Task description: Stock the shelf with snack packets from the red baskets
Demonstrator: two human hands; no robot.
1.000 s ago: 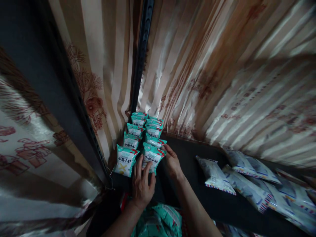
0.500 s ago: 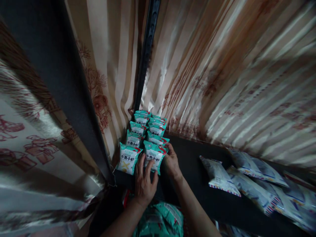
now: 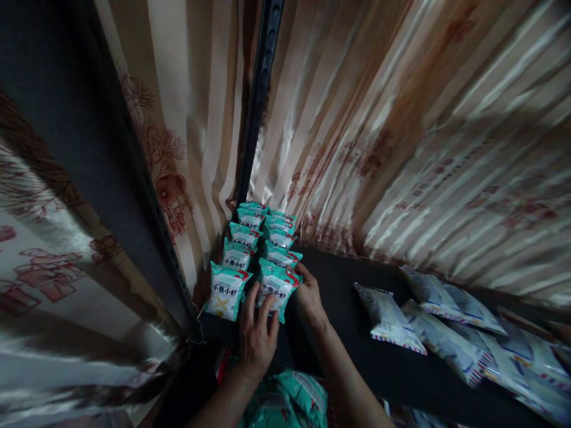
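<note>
The front snack bag [image 3: 275,278] of the right-hand row is teal and white with dark lettering, and it stands upright between my two hands. My left hand [image 3: 257,339] grips its lower front and left side, the fingers somewhat spread over it. At the bag's upper right edge, my right hand [image 3: 309,297] pinches with thumb and fingers, partly hidden by the bag. Beside it stands the front bag [image 3: 225,291] of the left row, close to my left index finger. Several matching bags [image 3: 245,235] line up behind in two rows.
A dark shelf [image 3: 339,309] runs to the right, with several pale bags [image 3: 392,321] lying on it. More teal bags [image 3: 297,395] sit below my forearms. A metal post [image 3: 256,113] rises at the back corner, another [image 3: 129,154] at left; printed sheeting [image 3: 357,137] hangs behind.
The view has shifted slightly, so the shelf and pale bags appear a little further left. Both hands stay at the same front bag, which leans little differently.
</note>
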